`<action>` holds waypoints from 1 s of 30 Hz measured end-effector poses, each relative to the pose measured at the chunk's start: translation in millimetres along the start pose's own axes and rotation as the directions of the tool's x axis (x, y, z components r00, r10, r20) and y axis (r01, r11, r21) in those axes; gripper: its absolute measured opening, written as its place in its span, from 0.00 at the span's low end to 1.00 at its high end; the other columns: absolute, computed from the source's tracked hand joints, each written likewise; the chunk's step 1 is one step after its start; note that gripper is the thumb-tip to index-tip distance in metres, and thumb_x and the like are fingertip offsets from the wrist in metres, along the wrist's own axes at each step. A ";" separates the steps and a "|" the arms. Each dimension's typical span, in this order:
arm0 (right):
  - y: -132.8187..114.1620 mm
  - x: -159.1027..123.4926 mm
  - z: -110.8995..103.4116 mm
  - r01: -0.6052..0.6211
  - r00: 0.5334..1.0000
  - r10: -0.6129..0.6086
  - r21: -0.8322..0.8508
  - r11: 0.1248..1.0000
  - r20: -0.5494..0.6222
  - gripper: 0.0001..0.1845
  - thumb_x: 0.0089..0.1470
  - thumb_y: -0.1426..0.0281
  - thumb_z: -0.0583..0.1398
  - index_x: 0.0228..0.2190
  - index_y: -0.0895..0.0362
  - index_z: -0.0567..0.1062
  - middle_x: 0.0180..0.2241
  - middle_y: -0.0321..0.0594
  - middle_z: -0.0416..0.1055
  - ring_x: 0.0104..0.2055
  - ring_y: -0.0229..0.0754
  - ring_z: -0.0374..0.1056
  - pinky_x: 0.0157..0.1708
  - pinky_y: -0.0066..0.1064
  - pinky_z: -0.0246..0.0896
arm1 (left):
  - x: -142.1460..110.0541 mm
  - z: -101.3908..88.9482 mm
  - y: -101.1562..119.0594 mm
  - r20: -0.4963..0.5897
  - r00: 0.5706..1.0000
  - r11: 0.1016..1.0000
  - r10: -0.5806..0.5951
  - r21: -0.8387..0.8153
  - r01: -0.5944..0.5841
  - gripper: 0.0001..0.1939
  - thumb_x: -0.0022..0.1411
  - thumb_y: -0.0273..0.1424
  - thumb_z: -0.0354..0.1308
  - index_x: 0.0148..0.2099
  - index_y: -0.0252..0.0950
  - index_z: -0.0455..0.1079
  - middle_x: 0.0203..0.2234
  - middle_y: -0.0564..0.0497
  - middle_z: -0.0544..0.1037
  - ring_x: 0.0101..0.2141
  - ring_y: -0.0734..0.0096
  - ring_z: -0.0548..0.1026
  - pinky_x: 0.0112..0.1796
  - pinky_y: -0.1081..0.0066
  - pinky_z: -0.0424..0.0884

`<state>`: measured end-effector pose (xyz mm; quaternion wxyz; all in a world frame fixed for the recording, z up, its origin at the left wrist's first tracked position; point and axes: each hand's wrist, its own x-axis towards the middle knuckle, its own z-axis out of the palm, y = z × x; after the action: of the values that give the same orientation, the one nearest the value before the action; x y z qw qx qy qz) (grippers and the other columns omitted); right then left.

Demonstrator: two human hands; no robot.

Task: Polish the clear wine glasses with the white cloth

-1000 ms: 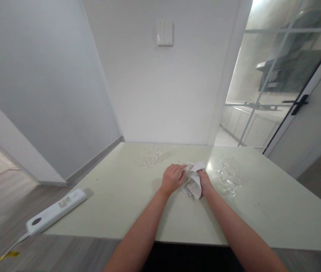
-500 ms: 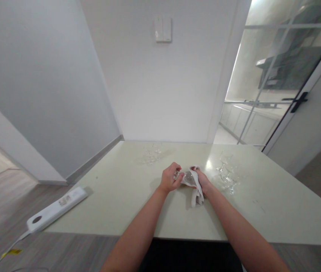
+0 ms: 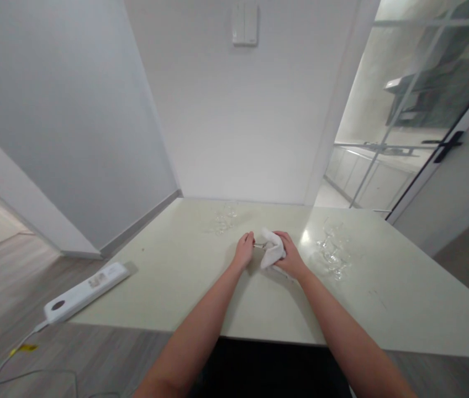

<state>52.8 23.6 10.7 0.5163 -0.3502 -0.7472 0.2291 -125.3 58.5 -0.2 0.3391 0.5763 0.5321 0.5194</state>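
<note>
My left hand [image 3: 244, 250] is closed, its fingertips pinching the end of a clear, glass-like piece [image 3: 259, 245]. Only a thin, stem-like part of this piece shows between my hands; its exact kind cannot be made out. My right hand [image 3: 291, 255] is wrapped round a white cloth [image 3: 273, 251], which covers the right end of the clear piece. Both hands are above the middle of the pale table [image 3: 184, 276], close together. To the right of my right hand lies a group of clear, shiny pieces [image 3: 333, 254].
Another group of clear pieces [image 3: 225, 218] stands near the table's back edge. A white power strip [image 3: 87, 292] lies at the left edge, its cord [image 3: 21, 342] running down to the floor. Behind the table are a wall with a switch [image 3: 244, 25] and a glazed door.
The cloth has been lifted and bunched round the right end of the clear piece; before, it hung down. My left hand has turned slightly. The view has tilted down a little.
</note>
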 end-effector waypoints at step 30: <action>0.3 1.6 4.6 -0.736 0.536 0.830 0.567 0.371 0.154 0.16 0.49 0.55 0.62 0.29 0.56 0.73 0.19 0.35 0.70 0.18 0.39 0.64 0.17 0.29 0.60 | -24.6 -25.3 32.2 0.256 0.723 0.756 0.641 -0.048 -0.653 0.18 0.68 0.43 0.45 0.40 0.36 0.68 0.32 0.47 0.70 0.32 0.68 0.67 0.36 0.67 0.64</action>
<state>48.2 25.1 9.8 0.4799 -0.5074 -0.3405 0.6295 -138.6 24.0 30.2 0.1895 0.7953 0.2607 0.5134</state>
